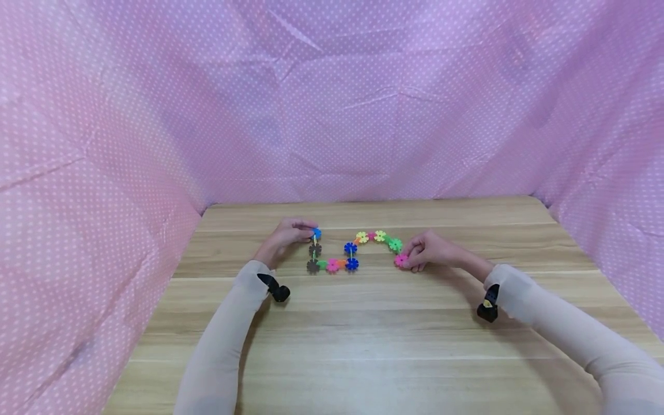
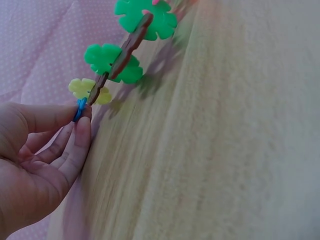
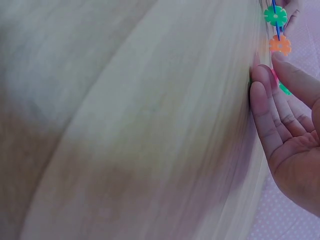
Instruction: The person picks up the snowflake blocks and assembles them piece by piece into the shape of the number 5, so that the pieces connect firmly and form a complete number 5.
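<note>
A zigzag chain of interlocking plastic snowflake discs lies on the wooden table, with dark brown discs (image 1: 313, 266) at the left, a pink disc (image 1: 332, 265) and dark blue discs (image 1: 352, 264) in the middle, and yellow discs (image 1: 380, 236) and a green disc (image 1: 395, 245) toward the right. My left hand (image 1: 291, 231) pinches the light blue disc (image 2: 79, 110) at the chain's left end between thumb and fingers. At the other end, my right hand (image 1: 433, 249) pinches a bright pink disc (image 1: 401, 261); in the right wrist view the fingers mostly cover it.
The wooden table (image 1: 363, 334) extends in front of and around the chain. Pink polka-dot cloth (image 1: 332, 115) hangs behind it and along both sides. Black straps with small devices (image 1: 280, 293) sit on both wrists, over beige sleeves (image 1: 218, 340).
</note>
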Motion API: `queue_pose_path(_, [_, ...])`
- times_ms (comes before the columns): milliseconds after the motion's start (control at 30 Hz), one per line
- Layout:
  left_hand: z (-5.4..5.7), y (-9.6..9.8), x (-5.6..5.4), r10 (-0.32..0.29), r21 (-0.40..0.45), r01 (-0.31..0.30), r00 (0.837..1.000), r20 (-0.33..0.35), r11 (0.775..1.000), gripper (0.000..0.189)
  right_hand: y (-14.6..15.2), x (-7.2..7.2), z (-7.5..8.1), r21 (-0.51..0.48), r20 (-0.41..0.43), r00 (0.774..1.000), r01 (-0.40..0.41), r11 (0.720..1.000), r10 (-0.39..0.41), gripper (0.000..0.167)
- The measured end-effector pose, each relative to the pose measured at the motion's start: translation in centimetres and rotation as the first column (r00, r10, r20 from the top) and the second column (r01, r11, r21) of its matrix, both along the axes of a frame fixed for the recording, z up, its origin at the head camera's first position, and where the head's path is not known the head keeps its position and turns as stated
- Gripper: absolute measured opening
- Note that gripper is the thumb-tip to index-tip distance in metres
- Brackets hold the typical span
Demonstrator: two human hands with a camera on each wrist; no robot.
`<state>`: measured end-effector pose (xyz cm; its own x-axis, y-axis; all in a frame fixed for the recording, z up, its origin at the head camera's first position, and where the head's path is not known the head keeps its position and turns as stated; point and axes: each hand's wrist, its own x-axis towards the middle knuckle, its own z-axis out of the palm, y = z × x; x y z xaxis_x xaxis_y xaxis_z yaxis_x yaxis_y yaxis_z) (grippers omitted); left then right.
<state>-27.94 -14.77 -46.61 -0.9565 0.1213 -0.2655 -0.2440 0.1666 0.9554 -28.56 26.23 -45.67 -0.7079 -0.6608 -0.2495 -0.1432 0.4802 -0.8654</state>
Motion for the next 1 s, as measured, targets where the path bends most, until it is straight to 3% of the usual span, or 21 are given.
queue_pose_path(433, [0.3,0.4,-0.2,0.0,-0.031,-0.001,1.0,-0.013,1.0,0.035,-0.5,0.4,0.1,-0.009,0.004,1.0,-0.009,1.0,0.009,0.025])
queue_pose_path(700, [0.9,-0.4,0.7,0.013,0.0,-0.013,1.0,0.008,1.0,0.042,0.1,-0.7,1.4,0.047,-0.037,0.999,-0.018,0.999,0.02,0.027])
queue_pose_path(833, [1.1,-1.1,1.2,-0.031,-0.022,0.03,0.999,-0.015,0.999,0.044,0.3,-2.0,2.5,0.048,-0.113,0.994,0.013,0.999,-0.007,0.024])
queue_pose_path(1000, [1.4,-1.9,1.8,-0.127,-0.111,0.123,0.991,-0.036,0.986,0.044,-0.2,-3.9,3.3,0.018,-0.207,0.978,0.011,1.0,-0.007,0.027])
